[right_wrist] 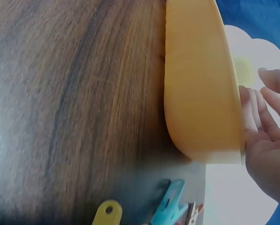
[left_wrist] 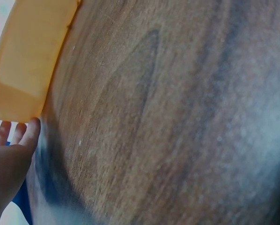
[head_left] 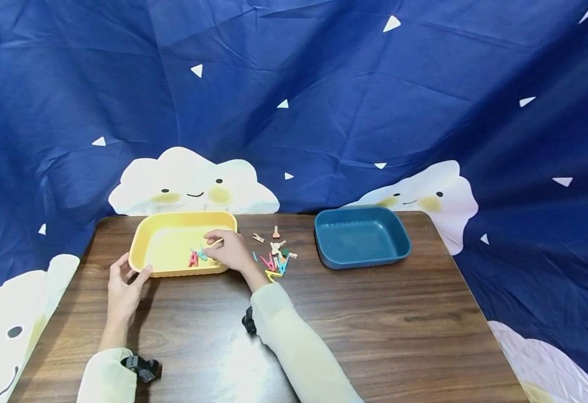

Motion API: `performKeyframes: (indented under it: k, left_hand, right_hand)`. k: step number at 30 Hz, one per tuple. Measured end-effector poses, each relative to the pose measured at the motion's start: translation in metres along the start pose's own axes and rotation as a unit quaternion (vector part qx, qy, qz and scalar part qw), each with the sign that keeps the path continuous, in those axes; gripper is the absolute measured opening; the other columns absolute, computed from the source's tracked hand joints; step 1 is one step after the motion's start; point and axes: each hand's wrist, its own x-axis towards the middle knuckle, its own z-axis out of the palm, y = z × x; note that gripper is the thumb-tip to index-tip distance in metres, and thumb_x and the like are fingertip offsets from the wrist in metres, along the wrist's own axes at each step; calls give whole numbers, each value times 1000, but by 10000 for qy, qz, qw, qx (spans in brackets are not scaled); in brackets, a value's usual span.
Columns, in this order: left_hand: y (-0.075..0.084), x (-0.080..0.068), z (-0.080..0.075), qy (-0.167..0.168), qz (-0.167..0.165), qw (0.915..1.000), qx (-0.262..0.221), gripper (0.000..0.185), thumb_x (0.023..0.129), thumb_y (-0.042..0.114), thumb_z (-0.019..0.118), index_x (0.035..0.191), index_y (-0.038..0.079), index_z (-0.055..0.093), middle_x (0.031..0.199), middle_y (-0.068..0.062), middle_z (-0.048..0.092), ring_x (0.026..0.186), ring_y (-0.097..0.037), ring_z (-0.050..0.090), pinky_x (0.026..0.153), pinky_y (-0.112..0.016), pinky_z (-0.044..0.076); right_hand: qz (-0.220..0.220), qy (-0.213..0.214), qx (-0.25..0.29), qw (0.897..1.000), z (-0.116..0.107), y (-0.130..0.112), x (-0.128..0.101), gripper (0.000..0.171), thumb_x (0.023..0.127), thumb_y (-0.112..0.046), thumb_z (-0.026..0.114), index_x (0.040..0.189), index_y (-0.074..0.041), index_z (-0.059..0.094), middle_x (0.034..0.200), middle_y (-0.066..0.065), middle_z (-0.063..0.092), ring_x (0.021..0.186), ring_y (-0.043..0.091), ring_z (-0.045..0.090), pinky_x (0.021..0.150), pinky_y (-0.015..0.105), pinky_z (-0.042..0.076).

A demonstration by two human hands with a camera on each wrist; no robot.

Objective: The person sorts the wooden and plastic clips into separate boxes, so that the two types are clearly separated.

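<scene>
Across the near part of a brown wood-grain table (head_left: 198,313) lie two pale sleeves (head_left: 296,344). To the left, the left hand (head_left: 124,288) pinches the near left corner of a shallow yellow plastic tray (head_left: 183,272), seemingly bracing it. Over the tray's right side reaches the right hand (head_left: 229,250), fingers loosely bent and apart, nothing visible between them. Just left of its fingertips, inside the tray, lies a small light-blue clip (head_left: 201,254), contact unclear, with a small red clip (head_left: 193,258) beside it. The step in hand looks like handling clips within the tray; the next move calls for clearing the rim. Right of the tray are scattered small multicoloured clips (head_left: 269,262); farther right, a dark-blue plastic tray (head_left: 362,261); farthest, a blue cloud-patterned cloth backdrop (head_left: 354,112).
</scene>
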Motion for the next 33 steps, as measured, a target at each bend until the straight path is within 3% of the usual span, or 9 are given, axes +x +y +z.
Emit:
performKeyframes:
  k: [7, 11, 15, 21, 26, 33]
  left_hand:
    - [1, -1, 1, -55, -53, 10000, -34, 72, 97, 8, 68, 157, 8, 29, 150, -12, 38, 132, -21, 43, 82, -4, 45]
    - [1, -1, 1, -58, -129, 9999, -65, 72, 97, 9, 68, 157, 9, 29, 150, -12, 38, 133, -20, 43, 82, -4, 46]
    - [0, -1, 0, -84, -100, 9999, -58, 72, 97, 8, 67, 158, 8, 28, 151, -13, 37, 134, -22, 42, 83, -4, 46]
    - [0, 0, 0, -59, -38, 9999, -99, 73, 96, 5, 68, 157, 7, 28, 150, -12, 37, 131, -21, 43, 82, -4, 46]
    - [0, 0, 0, -89, -68, 9998, -133, 73, 96, 5, 67, 158, 8, 28, 151, -12, 37, 131, -20, 43, 80, -5, 47]
    - [0, 0, 1, -92, -95, 9999, -94, 73, 96, 6, 67, 158, 8, 27, 151, -11, 36, 132, -20, 42, 81, -4, 47]
  right_hand:
    - [-164, 240, 626, 9976, -16, 11, -9, 35, 87, -4, 75, 120, 4, 70, 106, 17, 71, 86, 14, 70, 72, 19, 56]
    - [-171, 324, 820, 9960, -25, 18, -14, 37, 89, -3, 73, 124, 6, 67, 107, 17, 70, 87, 15, 69, 71, 19, 56]
    - [12, 462, 694, 9965, -35, 22, -21, 39, 89, -8, 74, 127, 3, 67, 109, 16, 71, 85, 8, 65, 73, 18, 53]
    - [391, 281, 592, 9971, -46, 30, -34, 43, 91, -14, 73, 131, -1, 65, 115, 15, 69, 91, 13, 64, 77, 24, 54]
    - [490, 495, 516, 9962, -50, 38, -43, 39, 90, -13, 76, 128, -3, 67, 112, 10, 70, 90, 12, 63, 78, 26, 55]
    - [519, 486, 496, 9962, -60, 38, -53, 42, 91, -9, 74, 130, 3, 64, 118, 19, 67, 92, 17, 64, 80, 27, 54]
